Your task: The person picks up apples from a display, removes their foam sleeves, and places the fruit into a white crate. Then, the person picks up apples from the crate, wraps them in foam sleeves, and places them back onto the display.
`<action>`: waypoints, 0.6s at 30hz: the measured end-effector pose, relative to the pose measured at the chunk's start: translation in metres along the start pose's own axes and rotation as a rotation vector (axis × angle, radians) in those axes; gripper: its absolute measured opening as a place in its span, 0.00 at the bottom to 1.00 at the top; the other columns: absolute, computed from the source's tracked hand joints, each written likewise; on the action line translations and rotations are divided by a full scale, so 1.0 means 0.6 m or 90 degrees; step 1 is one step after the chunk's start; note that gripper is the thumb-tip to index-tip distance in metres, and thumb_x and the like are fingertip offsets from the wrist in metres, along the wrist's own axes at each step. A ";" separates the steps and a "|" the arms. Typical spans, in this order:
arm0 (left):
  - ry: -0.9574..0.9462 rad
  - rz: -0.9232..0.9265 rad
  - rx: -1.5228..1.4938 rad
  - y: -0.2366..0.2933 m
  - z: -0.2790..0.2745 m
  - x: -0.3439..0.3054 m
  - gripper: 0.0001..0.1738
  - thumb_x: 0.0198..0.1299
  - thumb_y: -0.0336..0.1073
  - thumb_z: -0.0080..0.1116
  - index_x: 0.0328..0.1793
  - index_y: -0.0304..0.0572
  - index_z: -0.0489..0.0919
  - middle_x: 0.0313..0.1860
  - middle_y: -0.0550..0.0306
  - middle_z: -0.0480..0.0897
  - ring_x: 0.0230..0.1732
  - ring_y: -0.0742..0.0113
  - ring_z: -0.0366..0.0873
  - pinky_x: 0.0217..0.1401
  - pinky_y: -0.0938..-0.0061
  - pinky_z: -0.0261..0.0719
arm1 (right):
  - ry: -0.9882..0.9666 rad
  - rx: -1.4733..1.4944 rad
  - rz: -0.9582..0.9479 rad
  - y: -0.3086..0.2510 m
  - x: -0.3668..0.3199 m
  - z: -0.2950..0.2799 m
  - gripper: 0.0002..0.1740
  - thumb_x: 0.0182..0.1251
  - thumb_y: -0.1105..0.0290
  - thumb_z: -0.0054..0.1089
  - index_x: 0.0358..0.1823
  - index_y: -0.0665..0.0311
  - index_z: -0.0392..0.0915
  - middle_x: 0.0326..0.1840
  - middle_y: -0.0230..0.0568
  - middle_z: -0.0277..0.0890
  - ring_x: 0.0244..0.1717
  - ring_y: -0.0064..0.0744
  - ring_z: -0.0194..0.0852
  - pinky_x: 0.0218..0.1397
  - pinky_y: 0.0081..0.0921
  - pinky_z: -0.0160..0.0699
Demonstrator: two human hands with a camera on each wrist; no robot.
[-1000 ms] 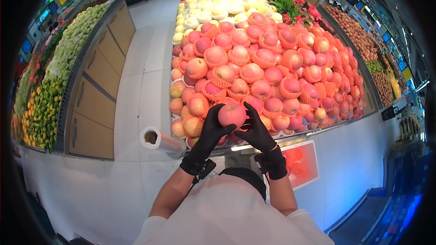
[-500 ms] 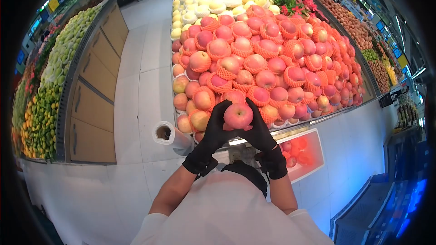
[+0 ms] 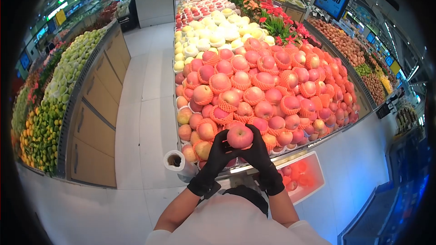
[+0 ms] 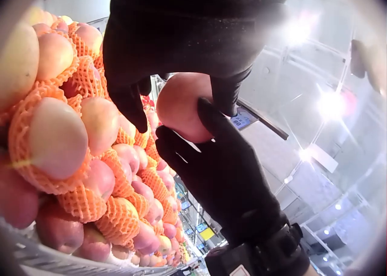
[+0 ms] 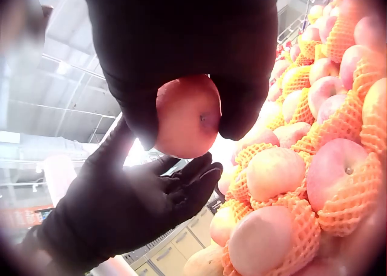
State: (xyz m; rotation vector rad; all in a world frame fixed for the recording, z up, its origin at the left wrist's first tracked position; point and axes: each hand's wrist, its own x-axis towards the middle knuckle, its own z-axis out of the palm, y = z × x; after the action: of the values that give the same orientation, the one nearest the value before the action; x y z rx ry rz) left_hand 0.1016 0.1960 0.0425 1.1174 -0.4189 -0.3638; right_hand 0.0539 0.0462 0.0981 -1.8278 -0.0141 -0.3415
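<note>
A red apple (image 3: 240, 136) without a foam net is held between both black-gloved hands, low over the front of the apple heap. My left hand (image 3: 220, 153) curls round its left side, and my right hand (image 3: 258, 150) curls round the right. In the left wrist view the apple (image 4: 186, 107) lies between the fingers of the left hand (image 4: 181, 34) and the right hand (image 4: 227, 173). The right wrist view shows the apple's (image 5: 188, 116) stem end, gripped by the right hand (image 5: 181, 52), with the left hand (image 5: 133, 197) close below.
Netted apples (image 3: 265, 110) fill the display before me, with pale fruit (image 3: 218, 31) behind. A bag roll (image 3: 180, 163) stands at the front left corner. A white box (image 3: 313, 183) with apples is at the lower right. Another fruit stand (image 3: 97, 104) runs along the left.
The view has tilted upward, so the display and hands sit lower in it. The apple has turned between the hands since a second ago, and its stem hollow shows near the top.
</note>
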 end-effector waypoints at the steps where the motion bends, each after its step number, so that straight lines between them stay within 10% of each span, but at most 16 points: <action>1: -0.002 0.017 -0.016 -0.007 -0.004 0.001 0.44 0.50 0.28 0.76 0.70 0.39 0.61 0.64 0.49 0.72 0.64 0.61 0.74 0.65 0.64 0.78 | 0.001 -0.050 -0.040 0.006 0.000 0.002 0.45 0.50 0.71 0.79 0.68 0.67 0.60 0.65 0.46 0.67 0.66 0.37 0.68 0.68 0.35 0.71; 18: -0.022 0.042 -0.043 0.017 0.009 0.000 0.42 0.52 0.27 0.75 0.71 0.37 0.61 0.64 0.50 0.72 0.64 0.63 0.73 0.67 0.66 0.76 | -0.047 0.023 0.010 -0.006 0.003 -0.005 0.48 0.48 0.70 0.80 0.70 0.67 0.59 0.68 0.48 0.65 0.68 0.38 0.67 0.70 0.35 0.69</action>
State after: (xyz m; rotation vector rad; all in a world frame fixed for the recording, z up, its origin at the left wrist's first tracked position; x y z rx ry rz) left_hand 0.0997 0.1960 0.0541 1.0307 -0.4704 -0.3371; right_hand 0.0546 0.0441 0.1024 -1.8026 -0.0567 -0.2610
